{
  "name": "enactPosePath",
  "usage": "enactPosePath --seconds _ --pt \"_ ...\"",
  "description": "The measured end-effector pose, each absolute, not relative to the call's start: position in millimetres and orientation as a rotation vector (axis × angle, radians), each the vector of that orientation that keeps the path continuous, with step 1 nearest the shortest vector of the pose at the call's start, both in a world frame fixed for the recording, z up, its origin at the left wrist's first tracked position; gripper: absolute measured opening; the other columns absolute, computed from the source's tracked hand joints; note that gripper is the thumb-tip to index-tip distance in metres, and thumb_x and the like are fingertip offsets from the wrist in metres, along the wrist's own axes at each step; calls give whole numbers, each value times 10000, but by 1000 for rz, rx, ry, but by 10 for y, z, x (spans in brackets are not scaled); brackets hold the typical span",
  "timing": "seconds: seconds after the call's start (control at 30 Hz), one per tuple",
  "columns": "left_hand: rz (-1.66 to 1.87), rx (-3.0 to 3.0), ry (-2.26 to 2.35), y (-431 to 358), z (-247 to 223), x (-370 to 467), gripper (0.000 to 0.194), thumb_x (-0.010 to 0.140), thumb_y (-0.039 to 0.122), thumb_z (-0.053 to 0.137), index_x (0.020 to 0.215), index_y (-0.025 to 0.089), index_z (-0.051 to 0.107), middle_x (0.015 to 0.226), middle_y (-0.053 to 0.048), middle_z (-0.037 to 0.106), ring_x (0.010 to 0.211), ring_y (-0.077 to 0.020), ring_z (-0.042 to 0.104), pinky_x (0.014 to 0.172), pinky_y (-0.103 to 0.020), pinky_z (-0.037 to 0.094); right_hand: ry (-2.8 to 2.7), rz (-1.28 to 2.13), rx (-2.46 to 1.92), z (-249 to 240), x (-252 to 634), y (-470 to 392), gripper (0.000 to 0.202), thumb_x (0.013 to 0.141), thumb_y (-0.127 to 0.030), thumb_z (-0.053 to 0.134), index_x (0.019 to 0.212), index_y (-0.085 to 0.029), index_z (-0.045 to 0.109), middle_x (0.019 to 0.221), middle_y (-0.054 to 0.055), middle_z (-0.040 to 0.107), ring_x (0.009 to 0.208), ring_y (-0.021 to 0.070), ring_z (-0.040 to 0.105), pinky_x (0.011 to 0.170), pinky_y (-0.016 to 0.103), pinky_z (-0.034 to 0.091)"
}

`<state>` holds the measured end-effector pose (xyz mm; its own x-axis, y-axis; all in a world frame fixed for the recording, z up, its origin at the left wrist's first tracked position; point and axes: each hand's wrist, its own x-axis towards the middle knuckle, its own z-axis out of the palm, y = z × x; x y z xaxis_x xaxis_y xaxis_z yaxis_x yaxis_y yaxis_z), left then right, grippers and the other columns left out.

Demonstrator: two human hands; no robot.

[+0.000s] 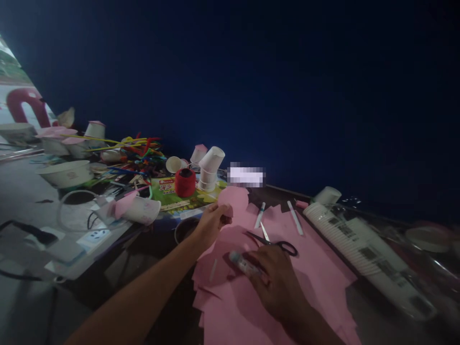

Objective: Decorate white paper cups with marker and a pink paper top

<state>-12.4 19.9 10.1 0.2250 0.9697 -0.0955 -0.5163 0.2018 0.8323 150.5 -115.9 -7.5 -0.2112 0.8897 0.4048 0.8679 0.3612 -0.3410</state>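
My left hand [214, 218] pinches the edge of a rounded pink paper cutout [235, 197] between thumb and fingers. In my right hand [275, 275] is a glue stick [247, 267], a short printed tube with a pale end pointing left. Beneath both hands spreads a pile of pink paper sheets [316, 287] with jagged, uneven edges. Just beyond the right hand lie dark-handled scissors [287, 247], blades apart, on the paper. A white pen-like stick with a green band [260, 214] and a second white stick [295, 218] rest farther up the sheets.
A plastic-wrapped stack of paper cups [362, 249] lies at right. Behind the left hand stand stacked white cups [211, 167] and a red spool [185, 182]. At left are a power strip [77, 251], a tipped paper cup [142, 210], a paper bowl [66, 173] and colourful pipe cleaners [143, 151].
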Motion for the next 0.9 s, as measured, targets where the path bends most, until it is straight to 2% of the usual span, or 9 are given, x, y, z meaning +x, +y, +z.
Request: enactPosePath --seconds 0.17,0.37,0.6,0.7,0.83,0.9 --pt "1153 834 760 202 75 -130 204 638 274 733 594 140 585 557 31 526 491 -62 445 505 -203 366 -1884 -39 -1728 -54 1744 -1039 246 874 -305 497 1034 -176 632 1001 100 627 932 247 566 828 406 420" --pt "1164 926 753 196 70 -127 171 649 225 706 595 141 567 557 33 524 524 -66 452 544 -208 361 -1857 -52 -1969 -57 1954 -953 290 869 -310 484 1061 -165 645 1086 117 620 1038 283 537 884 431 411" --pt "1183 866 754 213 117 -141 122 610 161 695 623 144 575 566 41 537 514 -60 433 523 -205 311 -1994 166 -2089 34 2079 -955 364 842 -387 496 1138 -220 625 1167 96 611 1125 303 518 915 462 390" --pt "1148 773 668 215 152 -142 139 578 120 702 618 142 571 566 45 540 534 -61 455 541 -201 323 -2048 277 -2065 91 2109 -964 431 819 -368 519 1217 -212 577 1226 107 555 1157 289 497 944 428 383" --pt "1124 731 610 228 166 -152 190 561 104 715 542 139 530 500 55 495 506 -55 434 532 -201 320 -2105 378 -2071 158 2118 -991 501 789 -327 540 1274 -202 531 1199 114 533 1077 264 534 924 398 391" --pt "1126 703 616 234 166 -156 177 573 137 738 580 141 562 532 48 528 518 -62 456 543 -207 337 -2150 389 -2090 179 2129 -1005 491 778 -315 550 1252 -188 549 1149 116 560 1039 272 545 905 410 390"
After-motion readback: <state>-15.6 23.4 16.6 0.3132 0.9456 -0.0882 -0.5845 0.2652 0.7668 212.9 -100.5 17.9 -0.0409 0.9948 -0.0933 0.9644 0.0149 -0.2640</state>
